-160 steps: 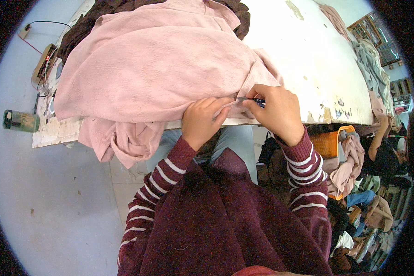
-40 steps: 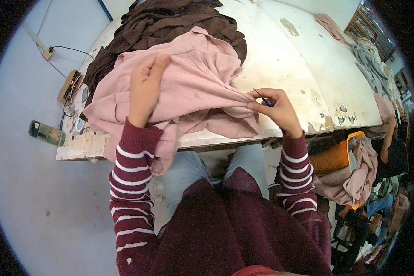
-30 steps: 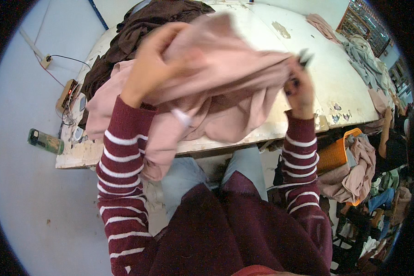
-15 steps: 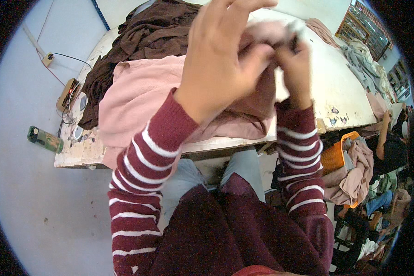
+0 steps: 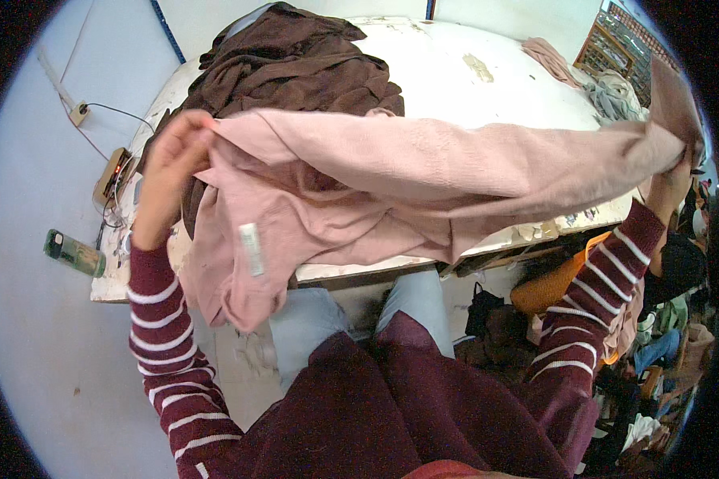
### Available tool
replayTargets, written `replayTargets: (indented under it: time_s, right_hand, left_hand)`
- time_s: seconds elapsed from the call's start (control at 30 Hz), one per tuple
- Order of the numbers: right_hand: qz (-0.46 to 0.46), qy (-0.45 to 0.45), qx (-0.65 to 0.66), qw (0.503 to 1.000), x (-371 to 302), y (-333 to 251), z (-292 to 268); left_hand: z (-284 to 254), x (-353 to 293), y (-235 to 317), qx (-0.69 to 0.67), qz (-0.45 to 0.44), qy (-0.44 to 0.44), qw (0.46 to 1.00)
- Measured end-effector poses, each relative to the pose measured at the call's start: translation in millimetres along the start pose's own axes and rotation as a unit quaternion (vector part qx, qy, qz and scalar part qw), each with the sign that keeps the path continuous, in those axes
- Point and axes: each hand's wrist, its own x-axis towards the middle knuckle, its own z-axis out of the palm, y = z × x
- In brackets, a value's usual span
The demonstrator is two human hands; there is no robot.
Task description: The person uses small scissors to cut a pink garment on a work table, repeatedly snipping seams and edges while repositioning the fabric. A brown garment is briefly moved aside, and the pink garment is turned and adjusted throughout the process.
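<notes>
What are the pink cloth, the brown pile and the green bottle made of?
Pink cloth: soft matte fabric, possibly knitted, as it drapes and looks finely textured.
Brown pile: matte fabric too, by its soft folds.
Green bottle: probably plastic, perhaps glass; it looks see-through.

Garments worn, seen from above. Left of frame: knitted maroon sleeve [image 5: 172, 359] with narrow white bands and a plain maroon cuff [image 5: 152, 269], the left hand [image 5: 172, 172] bare. Right of frame: matching striped sleeve, the right hand [image 5: 673, 185] likewise bare. Lower centre: plain dark maroon drape [image 5: 367, 399], above it pale blue trousers [image 5: 423, 307]. Bottom edge: a sliver of red fabric [image 5: 455, 471].
</notes>
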Motion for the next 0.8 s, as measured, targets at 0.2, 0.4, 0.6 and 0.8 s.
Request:
replayTargets:
  time_s: [0.2, 0.4, 0.6, 0.8]
  right_hand:
    - [-0.172, -0.088, -0.396, 0.898, -6, 78, -62]
    - [0.038, -0.174, -0.772, 0.61, -102, 216, -55]
    - [0.023, -0.346, -0.413, 0.842, -221, 179, 13]
    - [0.075, -0.375, -0.525, 0.761, -251, 186, 14]
  left_hand:
    - [-39, 86, 24, 0.108, 0.232, -0.004, 0.967]
    - [27, 138, -107, 0.42, 0.032, 0.12, 0.899]
    - [139, -12, -65, 0.46, 0.246, -0.131, 0.843]
    - [141, -65, -70, 0.508, 0.102, -0.129, 0.846]
